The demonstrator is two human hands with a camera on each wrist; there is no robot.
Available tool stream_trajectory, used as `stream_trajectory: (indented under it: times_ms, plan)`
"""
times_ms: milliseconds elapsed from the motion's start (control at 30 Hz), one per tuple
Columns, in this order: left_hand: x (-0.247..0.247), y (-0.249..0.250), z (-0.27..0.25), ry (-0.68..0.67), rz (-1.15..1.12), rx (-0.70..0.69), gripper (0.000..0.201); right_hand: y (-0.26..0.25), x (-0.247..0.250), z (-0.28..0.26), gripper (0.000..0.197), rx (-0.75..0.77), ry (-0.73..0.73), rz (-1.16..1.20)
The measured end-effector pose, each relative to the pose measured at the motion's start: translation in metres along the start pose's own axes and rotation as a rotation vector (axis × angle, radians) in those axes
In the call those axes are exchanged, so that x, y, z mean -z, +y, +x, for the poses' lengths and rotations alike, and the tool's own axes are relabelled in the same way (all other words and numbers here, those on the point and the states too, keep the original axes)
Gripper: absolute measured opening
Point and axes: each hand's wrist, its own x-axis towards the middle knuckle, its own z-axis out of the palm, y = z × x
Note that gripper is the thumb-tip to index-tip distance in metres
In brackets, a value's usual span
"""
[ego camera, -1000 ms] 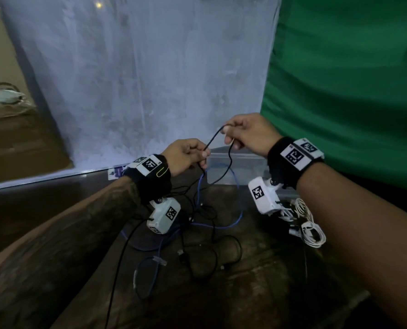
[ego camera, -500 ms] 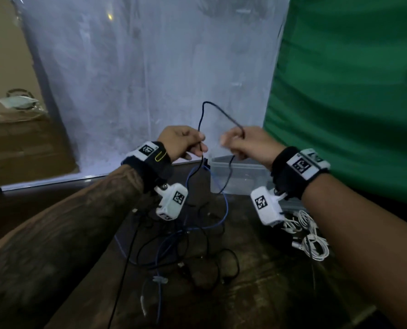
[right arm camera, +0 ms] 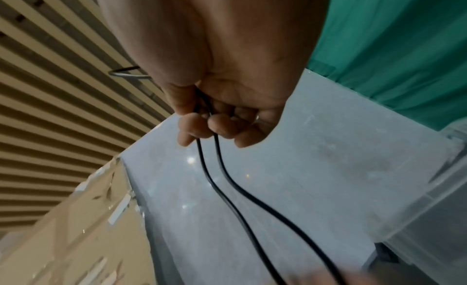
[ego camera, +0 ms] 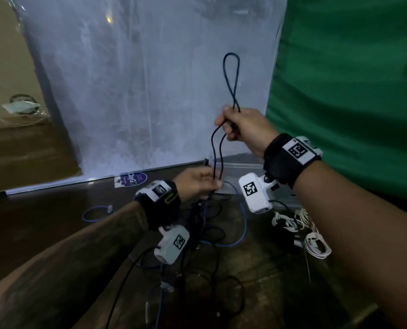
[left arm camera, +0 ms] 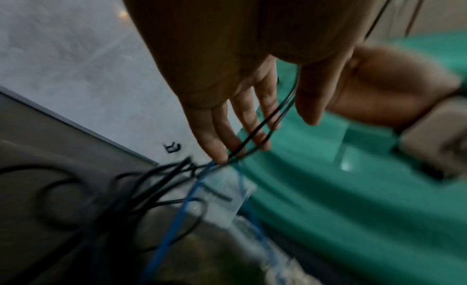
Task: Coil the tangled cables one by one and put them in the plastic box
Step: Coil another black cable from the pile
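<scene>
My right hand (ego camera: pixel 235 125) is raised and grips a doubled black cable (ego camera: pixel 218 150); its narrow loop (ego camera: pixel 231 67) stands above the fist. In the right wrist view both strands (right arm camera: pixel 220 181) leave the curled fingers (right arm camera: pixel 202 125). Lower down, my left hand (ego camera: pixel 202 184) has the two strands running between thumb and fairly straight fingers (left arm camera: pixel 222 133). Below it the cable joins a tangle of black and blue cables (ego camera: pixel 209 233) on the dark table. The clear plastic box (ego camera: pixel 243 166) stands just behind my hands.
A bundle of white cables (ego camera: pixel 302 231) lies on the table to the right, under my right forearm. A small blue cable loop (ego camera: pixel 95 212) lies at the left. A white board (ego camera: pixel 138 91) and a green cloth (ego camera: pixel 352 91) stand behind the table.
My right hand has risen with the black cable, and the loop above it has narrowed. My left hand has dropped lower along the two strands and loosened.
</scene>
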Motion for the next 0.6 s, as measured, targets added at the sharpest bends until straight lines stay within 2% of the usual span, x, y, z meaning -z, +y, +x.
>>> stream_trajectory:
  times_ms: [67, 133, 233, 300, 400, 433, 533, 600]
  plan:
    - [-0.001, -0.02, 0.0, 0.045, 0.112, -0.032, 0.016, -0.009, 0.007, 0.004, 0.039, 0.039, 0.036, 0.024]
    - [0.004, -0.031, -0.001, 0.087, 0.142, -0.038, 0.007, -0.016, 0.017, 0.008, 0.04, 0.096, 0.138, 0.03]
    - [0.019, -0.045, 0.0, 0.1, 0.366, -0.004, 0.02, -0.028, 0.039, 0.015, 0.043, 0.157, 0.387, 0.023]
    - [0.031, -0.045, -0.001, 0.144, 0.431, 0.011, 0.023, -0.032, 0.049, 0.015, 0.045, 0.162, 0.448, 0.014]
    - [0.041, -0.026, 0.003, 0.216, 0.443, -0.03, 0.025, -0.027, 0.048, 0.008, 0.041, 0.059, 0.29, 0.24]
    - [0.043, -0.016, 0.005, 0.239, 0.438, -0.036, 0.024, -0.023, 0.044, 0.005, 0.038, 0.02, 0.228, 0.201]
    - [0.042, 0.017, 0.01, 0.245, 0.324, -0.096, 0.009, -0.006, 0.028, -0.002, 0.021, 0.03, 0.046, -0.332]
    - [0.037, 0.038, 0.013, 0.229, 0.251, -0.153, 0.011, 0.008, 0.015, -0.005, 0.029, 0.035, -0.175, -0.677]
